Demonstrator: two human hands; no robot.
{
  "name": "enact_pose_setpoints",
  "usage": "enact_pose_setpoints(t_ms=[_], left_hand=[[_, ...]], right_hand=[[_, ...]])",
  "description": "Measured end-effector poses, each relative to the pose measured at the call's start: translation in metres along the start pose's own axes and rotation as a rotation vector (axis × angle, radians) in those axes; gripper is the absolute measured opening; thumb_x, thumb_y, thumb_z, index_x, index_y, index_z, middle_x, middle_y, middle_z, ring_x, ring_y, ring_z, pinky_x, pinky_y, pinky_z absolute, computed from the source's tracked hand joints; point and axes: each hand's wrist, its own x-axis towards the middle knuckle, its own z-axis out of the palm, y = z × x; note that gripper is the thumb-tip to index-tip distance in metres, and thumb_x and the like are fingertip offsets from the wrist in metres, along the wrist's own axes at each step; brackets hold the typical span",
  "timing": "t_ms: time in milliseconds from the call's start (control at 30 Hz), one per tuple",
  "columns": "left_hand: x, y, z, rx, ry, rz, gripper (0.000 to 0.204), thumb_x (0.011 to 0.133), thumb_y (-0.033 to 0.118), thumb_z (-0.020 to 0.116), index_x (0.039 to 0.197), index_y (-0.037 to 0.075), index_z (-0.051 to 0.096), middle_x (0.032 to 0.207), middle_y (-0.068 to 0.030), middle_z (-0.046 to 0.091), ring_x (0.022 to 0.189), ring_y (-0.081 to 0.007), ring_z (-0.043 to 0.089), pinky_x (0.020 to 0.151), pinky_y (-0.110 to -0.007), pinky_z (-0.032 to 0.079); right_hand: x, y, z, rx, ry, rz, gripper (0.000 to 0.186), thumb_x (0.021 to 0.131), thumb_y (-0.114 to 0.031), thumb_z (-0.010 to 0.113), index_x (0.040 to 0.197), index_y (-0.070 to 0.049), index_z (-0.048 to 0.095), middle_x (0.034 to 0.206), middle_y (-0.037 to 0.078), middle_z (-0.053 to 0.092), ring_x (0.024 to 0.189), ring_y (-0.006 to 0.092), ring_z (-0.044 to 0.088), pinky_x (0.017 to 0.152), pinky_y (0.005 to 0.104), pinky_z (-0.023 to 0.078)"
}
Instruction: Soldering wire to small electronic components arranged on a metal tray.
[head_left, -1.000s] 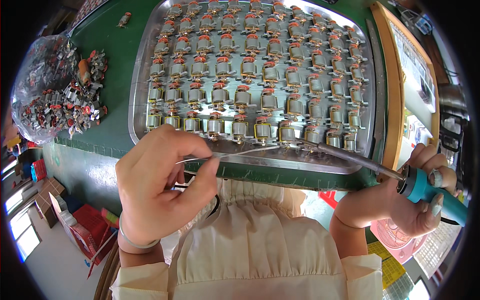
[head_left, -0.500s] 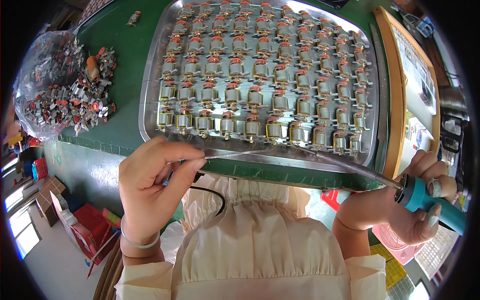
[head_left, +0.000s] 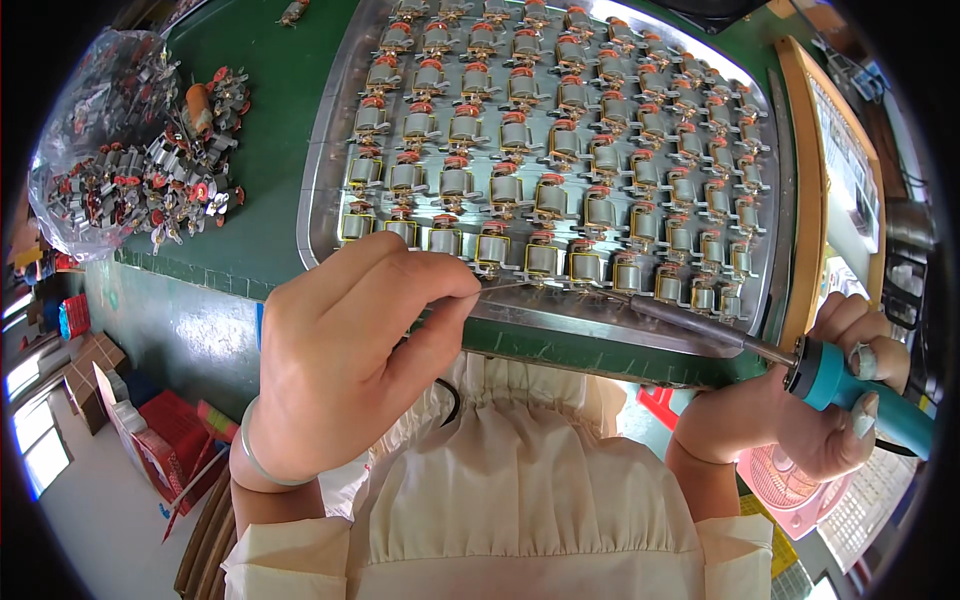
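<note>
A metal tray (head_left: 320, 200) holds rows of small grey cylindrical components with red tops and fine leads. My left hand (head_left: 355, 350) pinches a thin silvery wire (head_left: 515, 283) at the front edge of the tray, its end among the leads of a front-row component (head_left: 585, 262). My right hand (head_left: 820, 435) grips a soldering iron (head_left: 900, 418) by its teal handle. The long dark shaft reaches leftward over the tray's front rim, its tip by that component's lower end, close to the wire.
At the left of the green bench (head_left: 270, 150) lies a plastic bag (head_left: 80, 130) spilling similar parts. A wooden-framed board (head_left: 805, 140) lines the right side. Below are a red box (head_left: 165, 430), a cardboard box (head_left: 95, 370) and a pink fan (head_left: 780, 475).
My left hand has moved up and right with the wire, closer to the components. The view has shifted slightly, and the iron's tip still sits at the front row.
</note>
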Motion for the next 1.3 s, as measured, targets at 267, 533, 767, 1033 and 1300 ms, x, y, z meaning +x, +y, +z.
enact_pose_setpoints(t_ms=[267,533,767,1033,1300], left_hand=[[0.001,-0.001,0.004,-0.046,0.05,0.01,0.015,0.059,-0.006,0.06,0.07,0.003,0.055,0.061,-0.0034,0.052,0.047,-0.0113,0.042,0.04,-0.021,0.029],[0.004,-0.001,0.007,-0.063,0.046,-0.003,0.016,0.058,-0.007,0.059,0.069,0.003,0.055,0.06,-0.0033,0.05,0.046,-0.0112,0.042,0.04,-0.021,0.029],[0.004,-0.001,0.007,-0.047,0.019,0.005,0.016,0.058,-0.007,0.06,0.069,0.003,0.055,0.059,-0.0031,0.049,0.045,-0.0111,0.041,0.04,-0.021,0.03],[0.003,0.0,0.008,-0.042,0.002,0.005,0.015,0.058,-0.007,0.059,0.069,0.002,0.055,0.06,-0.0038,0.051,0.046,-0.0118,0.044,0.04,-0.021,0.032],[0.001,-0.002,-0.005,-0.031,0.049,-0.069,0.014,0.058,-0.006,0.059,0.07,0.002,0.055,0.059,-0.0049,0.049,0.047,-0.0145,0.042,0.041,-0.024,0.03]], right_hand=[[0.001,-0.001,0.001,0.002,0.008,0.001,0.023,0.075,-0.025,0.051,0.078,-0.005,0.04,0.064,0.004,0.032,0.058,0.014,0.026,0.053,0.0277,0.021],[0.001,0.006,0.002,0.008,0.029,-0.023,0.022,0.075,-0.024,0.051,0.077,-0.005,0.04,0.063,0.004,0.032,0.057,0.0137,0.026,0.053,0.0281,0.02],[0.001,0.004,0.002,0.017,0.027,-0.028,0.023,0.074,-0.025,0.05,0.077,-0.005,0.04,0.063,0.004,0.032,0.057,0.0134,0.025,0.053,0.028,0.02],[0.001,0.004,0.002,0.007,0.012,-0.011,0.022,0.075,-0.025,0.05,0.078,-0.005,0.041,0.063,0.004,0.032,0.057,0.0136,0.025,0.053,0.0279,0.02],[-0.003,0.001,0.001,-0.006,0.104,-0.087,0.025,0.073,-0.026,0.05,0.077,-0.005,0.038,0.066,0.005,0.032,0.057,0.0136,0.024,0.053,0.0293,0.02]])
